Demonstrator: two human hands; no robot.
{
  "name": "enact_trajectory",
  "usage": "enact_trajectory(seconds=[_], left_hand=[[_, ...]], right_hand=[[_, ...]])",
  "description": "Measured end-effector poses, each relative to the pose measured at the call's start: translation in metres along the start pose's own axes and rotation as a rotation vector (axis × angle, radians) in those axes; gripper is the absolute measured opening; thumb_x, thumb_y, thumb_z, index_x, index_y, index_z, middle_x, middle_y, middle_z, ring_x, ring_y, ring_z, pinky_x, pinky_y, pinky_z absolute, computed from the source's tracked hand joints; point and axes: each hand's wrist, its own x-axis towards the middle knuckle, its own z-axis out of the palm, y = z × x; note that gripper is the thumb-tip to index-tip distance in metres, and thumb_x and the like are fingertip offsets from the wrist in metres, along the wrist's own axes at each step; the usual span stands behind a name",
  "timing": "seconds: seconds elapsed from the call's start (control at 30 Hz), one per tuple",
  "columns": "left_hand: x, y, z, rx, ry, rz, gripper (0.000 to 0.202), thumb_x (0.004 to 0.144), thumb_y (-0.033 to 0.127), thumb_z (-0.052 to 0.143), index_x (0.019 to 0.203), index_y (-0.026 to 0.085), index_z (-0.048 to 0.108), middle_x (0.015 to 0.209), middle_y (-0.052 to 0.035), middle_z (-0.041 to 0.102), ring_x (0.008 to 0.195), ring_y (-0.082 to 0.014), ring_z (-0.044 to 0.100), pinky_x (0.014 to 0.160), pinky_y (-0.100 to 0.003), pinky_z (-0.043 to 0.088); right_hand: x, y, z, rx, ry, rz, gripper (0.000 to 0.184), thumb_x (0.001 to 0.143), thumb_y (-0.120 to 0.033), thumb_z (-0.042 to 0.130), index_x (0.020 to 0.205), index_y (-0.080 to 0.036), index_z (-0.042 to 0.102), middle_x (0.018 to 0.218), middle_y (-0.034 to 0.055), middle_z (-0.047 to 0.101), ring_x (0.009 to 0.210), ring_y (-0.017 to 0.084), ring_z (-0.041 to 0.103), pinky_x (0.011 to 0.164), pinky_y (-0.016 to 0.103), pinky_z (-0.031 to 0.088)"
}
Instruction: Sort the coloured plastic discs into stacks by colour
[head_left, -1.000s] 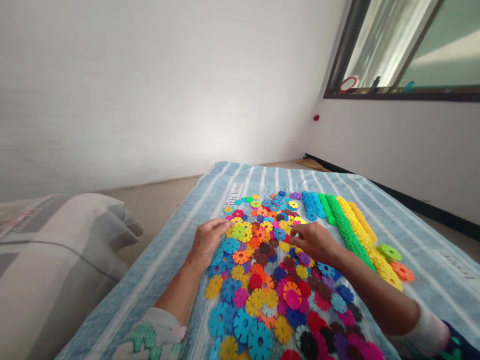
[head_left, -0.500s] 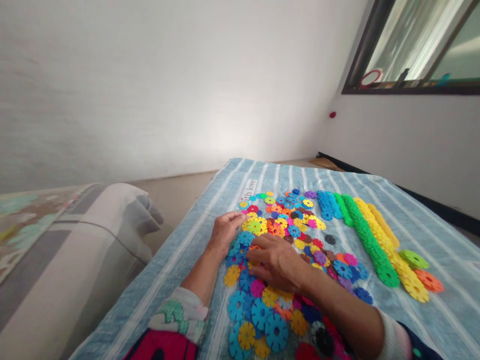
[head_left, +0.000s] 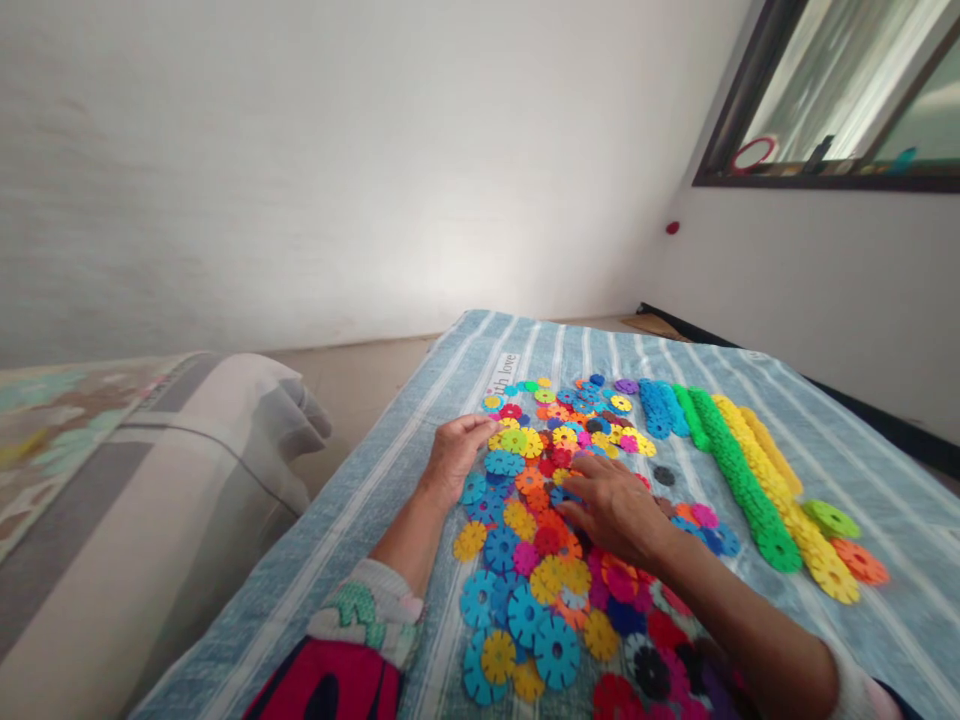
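A heap of flat plastic snowflake discs in many colours lies on a blue striped sheet. My left hand rests at the heap's left edge, fingers stretched toward the yellow and green discs, holding nothing. My right hand lies palm down on the middle of the heap, fingers spread over red and blue discs. Beside the heap, rows of discs sorted by colour run to the right: a blue row, a green row, a yellow row.
A loose green disc and an orange disc lie at the right end of the rows. A grey pillow or cushion sits to the left. A white wall stands behind, and a window at top right.
My right hand swept from the heap's upper right to its left, then back to the middle, shifting discs. My left hand stayed at the left edge. The view turned a little leftward.
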Motion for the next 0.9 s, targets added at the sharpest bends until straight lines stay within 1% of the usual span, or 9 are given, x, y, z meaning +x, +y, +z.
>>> enact_trajectory(seconds=[0.1, 0.17, 0.23, 0.33, 0.4, 0.47, 0.67, 0.77, 0.9], left_hand=[[0.001, -0.002, -0.001, 0.016, -0.005, 0.013, 0.030, 0.059, 0.042, 0.075, 0.075, 0.016, 0.074, 0.074, -0.0053, 0.074, 0.080, -0.0222, 0.066, 0.074, -0.032, 0.047], [0.001, -0.002, -0.002, 0.023, -0.008, 0.021, 0.031, 0.059, 0.043, 0.075, 0.075, 0.016, 0.074, 0.071, -0.0046, 0.073, 0.079, -0.0223, 0.066, 0.074, -0.032, 0.047], [0.000, 0.000, -0.001, 0.034, -0.009, 0.024, 0.031, 0.060, 0.043, 0.074, 0.075, 0.016, 0.074, 0.070, -0.0042, 0.073, 0.078, -0.0220, 0.066, 0.073, -0.032, 0.047], [-0.003, 0.003, 0.000, 0.047, -0.010, 0.021, 0.027, 0.060, 0.041, 0.073, 0.073, 0.017, 0.074, 0.071, -0.0041, 0.073, 0.079, -0.0217, 0.065, 0.072, -0.031, 0.047], [-0.004, 0.004, 0.001, 0.053, -0.010, 0.019, 0.026, 0.060, 0.040, 0.073, 0.072, 0.017, 0.074, 0.069, -0.0038, 0.072, 0.079, -0.0217, 0.065, 0.072, -0.031, 0.046], [-0.004, 0.004, 0.002, 0.057, -0.008, 0.020, 0.026, 0.060, 0.040, 0.073, 0.072, 0.017, 0.074, 0.068, -0.0035, 0.071, 0.079, -0.0218, 0.065, 0.073, -0.031, 0.046], [-0.003, 0.003, 0.001, 0.042, -0.008, 0.020, 0.030, 0.056, 0.042, 0.076, 0.072, 0.016, 0.074, 0.069, -0.0037, 0.072, 0.076, -0.0217, 0.065, 0.073, -0.032, 0.047], [-0.004, 0.003, 0.002, 0.039, -0.003, 0.023, 0.029, 0.057, 0.041, 0.075, 0.072, 0.017, 0.074, 0.071, -0.0042, 0.073, 0.077, -0.0218, 0.065, 0.073, -0.032, 0.047], [-0.003, 0.002, 0.002, 0.055, 0.006, 0.028, 0.025, 0.058, 0.039, 0.074, 0.071, 0.017, 0.075, 0.071, -0.0038, 0.073, 0.076, -0.0207, 0.064, 0.074, -0.032, 0.047]], right_hand=[[0.001, -0.011, 0.002, 0.058, 0.022, -0.078, 0.016, 0.093, -0.032, 0.057, 0.095, -0.020, 0.067, 0.099, 0.0078, 0.063, 0.098, 0.022, 0.056, 0.086, 0.035, 0.042], [0.003, -0.021, 0.004, 0.087, 0.014, -0.166, 0.019, 0.094, -0.036, 0.056, 0.096, -0.020, 0.066, 0.099, 0.0067, 0.062, 0.098, 0.021, 0.056, 0.086, 0.034, 0.041], [0.003, -0.026, 0.005, 0.087, -0.006, -0.212, 0.020, 0.094, -0.038, 0.055, 0.098, -0.021, 0.066, 0.100, 0.0062, 0.061, 0.099, 0.022, 0.055, 0.085, 0.034, 0.041], [-0.002, -0.023, 0.004, 0.067, -0.037, -0.168, 0.019, 0.095, -0.037, 0.055, 0.096, -0.022, 0.067, 0.101, 0.0065, 0.061, 0.098, 0.022, 0.055, 0.084, 0.035, 0.040], [-0.006, -0.018, 0.003, 0.054, -0.045, -0.104, 0.022, 0.096, -0.036, 0.053, 0.091, -0.021, 0.068, 0.100, 0.0071, 0.061, 0.096, 0.022, 0.055, 0.083, 0.035, 0.040], [-0.008, -0.017, 0.003, 0.053, -0.033, -0.077, 0.025, 0.097, -0.037, 0.050, 0.089, -0.021, 0.068, 0.098, 0.0072, 0.061, 0.094, 0.021, 0.055, 0.083, 0.035, 0.040], [-0.001, -0.040, 0.009, 0.123, 0.007, -0.263, 0.022, 0.095, -0.041, 0.054, 0.097, -0.022, 0.065, 0.102, 0.0062, 0.058, 0.098, 0.021, 0.053, 0.087, 0.034, 0.040], [0.000, -0.043, 0.009, 0.098, 0.018, -0.270, 0.023, 0.096, -0.040, 0.051, 0.095, -0.022, 0.065, 0.103, 0.0064, 0.058, 0.099, 0.021, 0.053, 0.087, 0.035, 0.040], [-0.003, -0.033, 0.008, 0.049, -0.017, -0.207, 0.035, 0.100, -0.039, 0.043, 0.082, -0.019, 0.066, 0.098, 0.0068, 0.060, 0.094, 0.020, 0.055, 0.085, 0.035, 0.040]])
